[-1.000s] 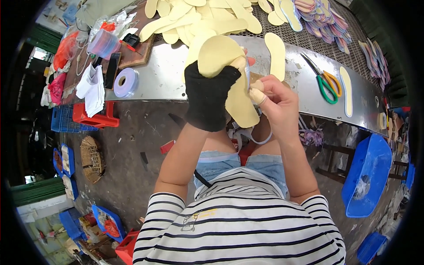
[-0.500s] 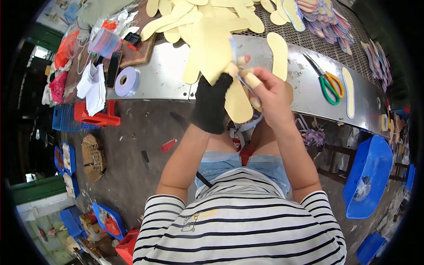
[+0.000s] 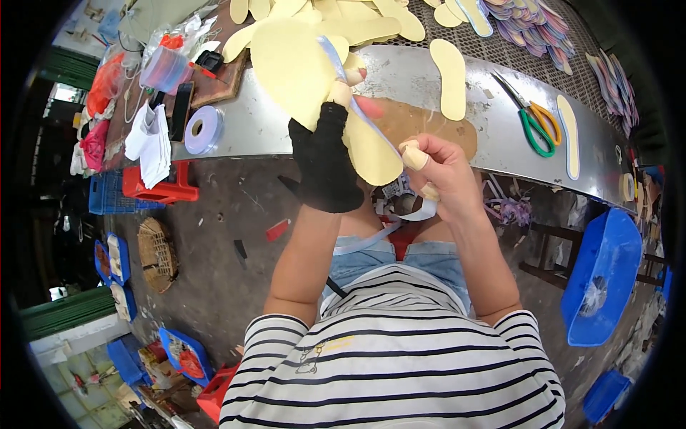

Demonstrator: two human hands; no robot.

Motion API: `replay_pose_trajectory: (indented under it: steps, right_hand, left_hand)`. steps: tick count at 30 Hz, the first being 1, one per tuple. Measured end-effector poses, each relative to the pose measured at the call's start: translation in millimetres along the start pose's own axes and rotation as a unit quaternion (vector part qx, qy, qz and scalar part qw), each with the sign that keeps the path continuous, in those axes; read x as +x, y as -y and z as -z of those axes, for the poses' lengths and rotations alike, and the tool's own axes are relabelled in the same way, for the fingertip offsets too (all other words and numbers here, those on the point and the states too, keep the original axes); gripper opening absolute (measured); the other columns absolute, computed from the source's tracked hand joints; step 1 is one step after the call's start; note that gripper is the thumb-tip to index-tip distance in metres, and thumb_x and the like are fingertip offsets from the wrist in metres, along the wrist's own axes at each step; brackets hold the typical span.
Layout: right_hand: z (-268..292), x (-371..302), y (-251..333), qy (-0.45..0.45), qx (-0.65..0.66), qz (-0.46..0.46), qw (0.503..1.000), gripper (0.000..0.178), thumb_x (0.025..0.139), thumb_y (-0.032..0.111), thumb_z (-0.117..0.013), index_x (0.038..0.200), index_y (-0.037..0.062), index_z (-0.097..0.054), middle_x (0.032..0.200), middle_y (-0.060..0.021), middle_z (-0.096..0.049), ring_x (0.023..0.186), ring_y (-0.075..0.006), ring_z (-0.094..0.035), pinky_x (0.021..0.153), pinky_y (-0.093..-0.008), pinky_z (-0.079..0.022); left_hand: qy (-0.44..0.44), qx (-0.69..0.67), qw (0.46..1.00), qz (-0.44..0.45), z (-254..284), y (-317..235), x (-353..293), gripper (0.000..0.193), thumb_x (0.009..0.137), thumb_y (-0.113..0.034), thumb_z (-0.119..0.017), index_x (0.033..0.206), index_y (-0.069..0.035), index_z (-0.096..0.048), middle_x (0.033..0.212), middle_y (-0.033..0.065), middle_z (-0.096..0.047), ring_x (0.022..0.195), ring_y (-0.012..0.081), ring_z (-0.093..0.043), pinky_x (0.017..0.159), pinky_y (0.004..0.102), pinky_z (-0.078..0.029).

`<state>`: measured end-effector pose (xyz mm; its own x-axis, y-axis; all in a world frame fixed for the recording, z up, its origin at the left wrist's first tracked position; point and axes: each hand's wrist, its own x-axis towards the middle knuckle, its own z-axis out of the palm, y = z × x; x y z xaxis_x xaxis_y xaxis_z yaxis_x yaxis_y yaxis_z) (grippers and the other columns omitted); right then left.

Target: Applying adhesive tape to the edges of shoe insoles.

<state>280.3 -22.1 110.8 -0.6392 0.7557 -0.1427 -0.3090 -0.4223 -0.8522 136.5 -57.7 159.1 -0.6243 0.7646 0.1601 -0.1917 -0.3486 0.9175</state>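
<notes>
Head view: two hands hold a yellow shoe insole and a shiny ribbon.
The left hand (image 3: 325, 157), in a black glove with bare fingertips, grips the yellow insole (image 3: 293, 79), thumb on top and other fingers underneath. The insole is up in the air near the front edge of the metal table (image 3: 493, 146). The right hand (image 3: 444, 175) has its thumb and finger pinched shut on the pale ribbon (image 3: 421, 210), just beside the insole's low end. The ribbon runs along the insole's right edge, and its loose part hangs over the person's lap. On the table, a flat insole (image 3: 449, 82) lies near the scissors (image 3: 526, 110). A ribbon roll (image 3: 212, 132) sits on the left, and a heap of insoles (image 3: 343, 28) lies at the back.
</notes>
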Motion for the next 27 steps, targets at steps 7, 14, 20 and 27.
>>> replay_pose_trajectory:
  steps: [7,14,20,27]
  right_hand:
    - [-12.7,-5.3,-6.8,-0.031,-0.203,0.175,0.963,0.008,0.083,0.006,-0.059,0.080,-0.0005,-0.056,0.070,0.0008,-0.053,0.060,-0.0019,-0.047,0.052,-0.0172,-0.038]
    - [0.0,6.9,1.6,0.039,-0.205,0.132,0.969,0.013,0.084,0.008,-0.058,0.077,0.0000,-0.050,0.068,-0.0011,-0.050,0.058,-0.0055,-0.042,0.050,-0.0230,-0.035]
    - [-15.3,6.3,-5.0,-0.014,-0.248,0.224,0.942,0.014,0.080,0.007,-0.061,0.075,-0.0006,-0.050,0.069,-0.0027,-0.049,0.058,-0.0071,-0.042,0.051,-0.0226,-0.035]
    - [2.7,9.8,16.8,0.018,-0.223,0.186,0.957,0.017,0.082,0.011,-0.063,0.072,0.0038,-0.051,0.068,0.0042,-0.048,0.060,-0.0031,-0.042,0.052,-0.0203,-0.035]
  left_hand:
    - [0.027,0.026,0.999,-0.007,4.2,11.2,-1.0,0.028,0.084,-0.018,-0.059,0.106,0.000,-0.060,0.081,0.0067,-0.062,0.067,0.0115,-0.056,0.059,0.0239,-0.043]
    - [0.078,0.064,0.994,0.047,-0.6,15.7,-7.9,0.025,0.075,-0.003,-0.067,0.099,-0.001,-0.063,0.085,0.0043,-0.064,0.075,0.0107,-0.058,0.065,0.0252,-0.046]
    - [0.067,0.076,0.994,0.039,2.4,21.4,-2.4,0.022,0.078,-0.008,-0.065,0.098,-0.001,-0.062,0.084,0.0039,-0.063,0.078,0.0116,-0.059,0.065,0.0255,-0.046]
    - [0.143,0.118,0.982,0.044,4.1,20.1,-11.9,0.026,0.080,-0.012,-0.065,0.103,0.000,-0.060,0.088,0.0034,-0.062,0.077,0.0092,-0.056,0.065,0.0249,-0.045]
